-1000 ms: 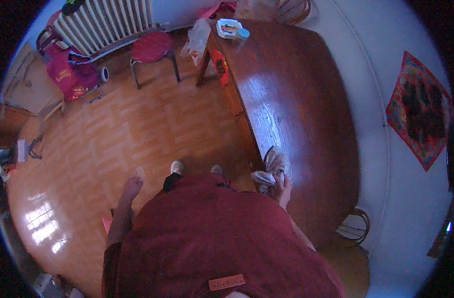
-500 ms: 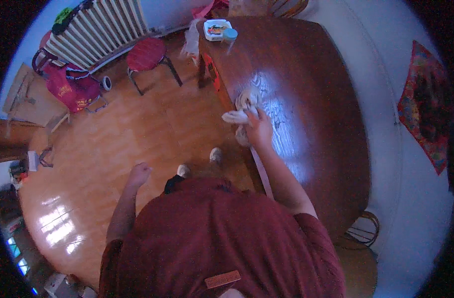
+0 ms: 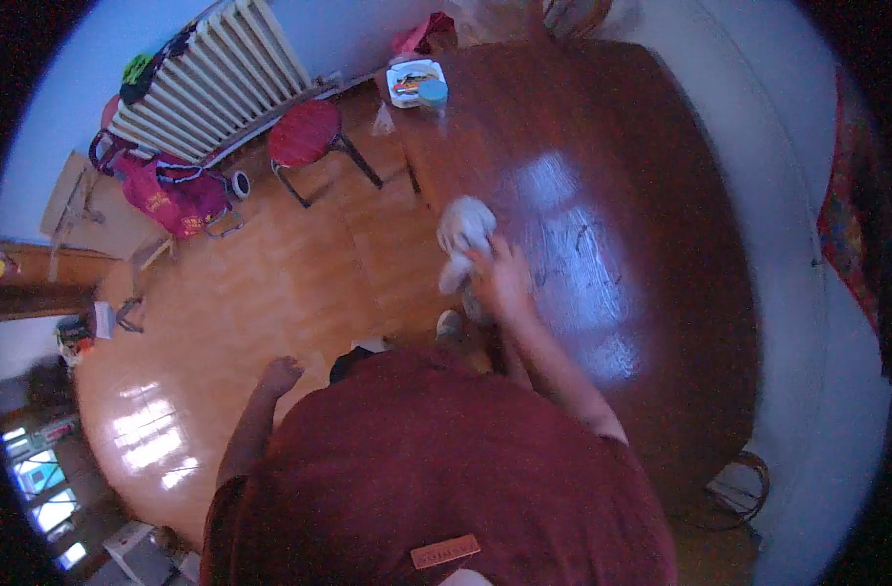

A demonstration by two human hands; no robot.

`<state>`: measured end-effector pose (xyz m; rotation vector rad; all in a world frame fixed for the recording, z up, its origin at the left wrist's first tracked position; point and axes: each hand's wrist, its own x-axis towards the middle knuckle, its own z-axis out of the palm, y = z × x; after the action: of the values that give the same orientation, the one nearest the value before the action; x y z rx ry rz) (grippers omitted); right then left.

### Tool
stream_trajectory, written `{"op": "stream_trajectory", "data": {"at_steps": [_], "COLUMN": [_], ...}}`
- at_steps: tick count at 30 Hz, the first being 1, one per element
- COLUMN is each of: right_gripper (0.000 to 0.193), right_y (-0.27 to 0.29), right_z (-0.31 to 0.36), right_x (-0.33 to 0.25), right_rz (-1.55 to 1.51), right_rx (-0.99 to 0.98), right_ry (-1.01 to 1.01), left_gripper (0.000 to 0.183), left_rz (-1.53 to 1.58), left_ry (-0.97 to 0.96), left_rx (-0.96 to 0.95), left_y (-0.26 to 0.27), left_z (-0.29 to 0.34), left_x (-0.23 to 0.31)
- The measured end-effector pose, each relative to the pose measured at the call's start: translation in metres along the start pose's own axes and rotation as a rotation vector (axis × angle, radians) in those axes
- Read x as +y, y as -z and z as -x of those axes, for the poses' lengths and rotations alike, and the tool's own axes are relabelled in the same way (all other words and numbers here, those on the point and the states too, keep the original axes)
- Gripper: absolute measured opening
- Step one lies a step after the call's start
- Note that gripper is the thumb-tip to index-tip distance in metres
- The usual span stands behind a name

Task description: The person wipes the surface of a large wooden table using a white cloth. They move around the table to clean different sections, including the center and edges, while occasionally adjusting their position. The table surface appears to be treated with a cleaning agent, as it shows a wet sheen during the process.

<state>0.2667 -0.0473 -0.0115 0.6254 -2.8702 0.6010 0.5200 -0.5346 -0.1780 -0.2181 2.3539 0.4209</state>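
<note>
At the left edge of a dark reddish-brown wooden table (image 3: 651,146), my right hand (image 3: 504,285) grips a bunched white cloth (image 3: 465,223). The cloth lies over the edge, and part of it hangs down beside the tabletop. Glossy streaks (image 3: 578,259) that look wet spread across the wood to the right of this hand. My left hand (image 3: 282,374) hangs over the floor at my side, fingers curled in, with nothing visible in it.
A white tray (image 3: 403,99) with small items and a light-blue-lidded container (image 3: 432,93) stand on the table's far left corner. Beyond the floor are a red stool (image 3: 305,132), a radiator (image 3: 211,83) and a red bag (image 3: 177,195). A chair (image 3: 744,488) stands near right.
The cloth and my right hand have moved along the table's left edge, and the cloth is bunched differently. My view has shifted slightly. My left hand remains at my side.
</note>
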Motion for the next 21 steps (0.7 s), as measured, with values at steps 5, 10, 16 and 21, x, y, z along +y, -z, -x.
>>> {"op": "stream_trajectory", "data": {"at_steps": [5, 10, 16, 21], "right_gripper": [0.035, 0.035, 0.038, 0.044], "right_y": [-0.024, 0.020, 0.002, -0.021], "right_z": [-0.053, 0.067, 0.146, -0.059], "right_x": [0.003, 0.007, 0.013, -0.018], "right_rz": [-0.007, -0.039, 0.170, 0.055], "right_rx": [0.008, -0.065, -0.197, -0.073], "right_ry": [-0.025, -0.047, -0.279, -0.157], "left_gripper": [0.047, 0.039, 0.029, 0.026], "left_rz": [0.138, 0.389, 0.157, 0.135], "left_ry": [0.006, -0.081, -0.042, -0.031], "left_rx": [0.083, 0.131, 0.000, -0.015], "left_y": [0.092, 0.080, 0.059, 0.076], "left_z": [-0.005, -0.026, -0.051, -0.059], "left_x": [0.120, 0.124, 0.066, 0.039]}}
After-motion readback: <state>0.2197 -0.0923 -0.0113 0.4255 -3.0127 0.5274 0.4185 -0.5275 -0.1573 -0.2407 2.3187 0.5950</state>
